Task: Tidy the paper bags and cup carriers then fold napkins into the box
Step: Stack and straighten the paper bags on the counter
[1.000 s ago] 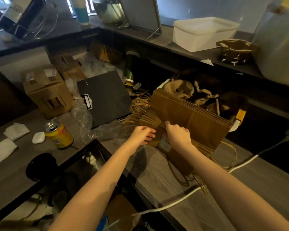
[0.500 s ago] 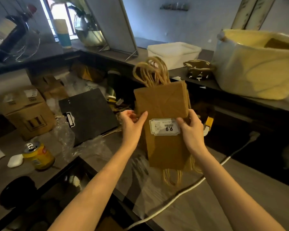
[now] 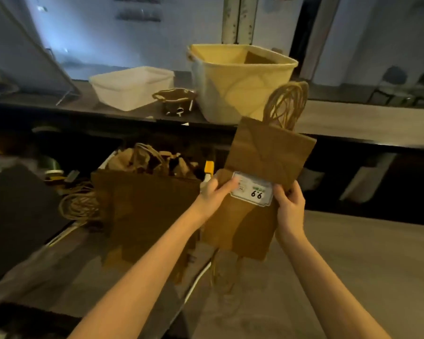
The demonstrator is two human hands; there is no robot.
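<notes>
Loose bags: at the left we see a dim heap of brown paper bags lying flat on the bench, cord handles spilling leftward; detail is blurred.
Left hand: it holds the left edge of the held stack, fingers laid across the front beside the white label, thumb hidden.
Held stack: a flat bundle of folded paper bags, lifted clear of the bench, tilted with its twisted handles uppermost, in front of the yellow tub on the shelf.
Right hand: it grips the right edge, thumb pressed on the front, fingers curled behind.
Handling: we judge the bundle light and fairly stiff, but the sheets may slide and fan out.
Where to hold: both long edges near the middle, pinched firmly; the cord handles look prone to snagging.
</notes>
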